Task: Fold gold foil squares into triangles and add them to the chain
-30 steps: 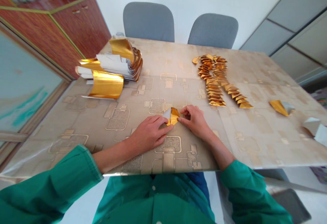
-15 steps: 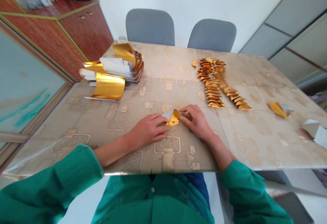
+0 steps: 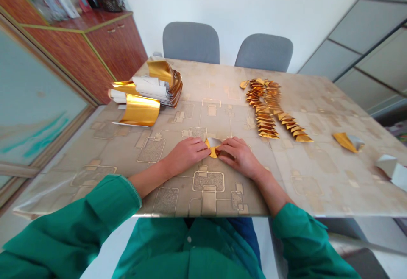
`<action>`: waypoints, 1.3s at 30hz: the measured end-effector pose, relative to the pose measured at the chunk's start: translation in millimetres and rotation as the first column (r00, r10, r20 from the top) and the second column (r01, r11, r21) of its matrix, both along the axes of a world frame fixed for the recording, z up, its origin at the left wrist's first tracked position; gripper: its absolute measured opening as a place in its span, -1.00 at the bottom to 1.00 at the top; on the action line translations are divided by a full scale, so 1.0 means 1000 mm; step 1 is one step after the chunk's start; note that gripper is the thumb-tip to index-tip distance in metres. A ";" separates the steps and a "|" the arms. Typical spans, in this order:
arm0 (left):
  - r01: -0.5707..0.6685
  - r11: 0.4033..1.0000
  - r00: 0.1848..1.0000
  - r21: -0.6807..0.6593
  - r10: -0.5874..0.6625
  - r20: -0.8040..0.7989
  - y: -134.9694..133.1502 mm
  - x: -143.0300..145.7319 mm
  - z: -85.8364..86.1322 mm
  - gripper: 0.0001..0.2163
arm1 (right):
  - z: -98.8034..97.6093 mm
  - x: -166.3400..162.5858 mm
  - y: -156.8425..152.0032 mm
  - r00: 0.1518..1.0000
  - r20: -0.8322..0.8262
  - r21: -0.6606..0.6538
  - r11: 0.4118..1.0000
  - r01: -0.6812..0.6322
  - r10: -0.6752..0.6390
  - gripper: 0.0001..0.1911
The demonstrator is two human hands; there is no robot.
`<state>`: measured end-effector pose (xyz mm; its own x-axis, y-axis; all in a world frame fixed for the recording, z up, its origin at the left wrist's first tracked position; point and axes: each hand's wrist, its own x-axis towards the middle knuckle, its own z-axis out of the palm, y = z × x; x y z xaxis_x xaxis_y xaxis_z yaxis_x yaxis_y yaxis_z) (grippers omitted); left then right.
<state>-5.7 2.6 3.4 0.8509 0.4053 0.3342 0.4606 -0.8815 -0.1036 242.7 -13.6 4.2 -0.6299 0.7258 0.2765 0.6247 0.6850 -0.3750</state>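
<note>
A small piece of gold foil paper (image 3: 213,152), partly folded and with its pale back showing at the top, lies on the table in front of me. My left hand (image 3: 190,154) pinches its left edge between bent fingers and thumb. From the other side, my right hand (image 3: 239,155) has its fingertips closed on the right edge. Part of the paper is hidden under the fingers of both hands.
Curled gold and white paper sheets (image 3: 143,109) are stacked at the back left. Rows of folded gold pieces (image 3: 266,120) stand right of centre. A half-folded gold piece (image 3: 346,142) and a white paper (image 3: 392,168) lie far right. Two grey chairs (image 3: 190,43) stand behind the table.
My right hand has moved left onto the foil paper, its fingers closing on the right edge. The left fingers have shifted up along the left side. The view has tilted slightly.
</note>
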 end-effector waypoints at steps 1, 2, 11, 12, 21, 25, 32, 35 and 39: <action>-0.006 1.000 1.000 0.011 0.006 0.000 -0.001 0.000 -0.001 -0.86 | 0.000 0.000 0.000 1.000 -0.003 0.005 1.000 -0.005 0.005 -0.84; -0.012 1.000 1.000 0.023 0.012 0.001 -0.001 0.001 -0.002 -0.86 | 0.001 0.000 0.000 1.000 -0.006 0.010 1.000 -0.009 0.009 -0.83; -0.128 0.991 0.982 0.039 0.121 0.146 -0.004 0.003 -0.013 -0.80 | -0.002 -0.002 0.000 0.996 0.056 0.156 0.986 0.062 -0.072 -0.79; -0.122 0.992 0.981 0.020 0.118 0.154 -0.005 0.003 -0.013 -0.80 | -0.003 -0.003 0.000 0.995 0.066 0.179 0.982 0.067 -0.080 -0.82; -0.111 0.993 0.979 -0.034 0.116 0.166 -0.008 0.004 -0.011 -0.83 | -0.001 -0.014 -0.003 0.989 0.106 0.291 0.954 0.067 -0.102 -0.76; -0.151 0.988 0.973 -0.021 0.152 0.174 -0.008 0.004 -0.013 -0.83 | -0.003 -0.014 -0.004 0.989 0.040 0.289 0.949 0.125 -0.143 -0.83; -0.154 0.986 0.968 -0.059 0.162 0.192 -0.009 0.004 -0.013 -0.84 | -0.008 -0.014 -0.002 0.994 0.014 0.180 0.978 0.106 -0.110 -0.84; -0.168 0.976 0.954 -0.135 0.196 0.225 -0.009 0.003 -0.013 -0.82 | -0.007 -0.015 -0.002 0.993 0.017 0.135 0.984 0.113 -0.116 -0.82; -0.183 0.962 0.946 -0.203 0.228 0.229 -0.009 0.000 -0.014 -0.83 | -0.007 -0.013 -0.002 0.989 -0.017 0.065 0.987 0.147 -0.146 -0.84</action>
<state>-5.3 -6.0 -11.1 0.6419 0.6342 0.4310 0.6248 -0.7584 0.1854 229.9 -15.1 -3.1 -0.5145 0.7899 0.3337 0.7160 0.6099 -0.3397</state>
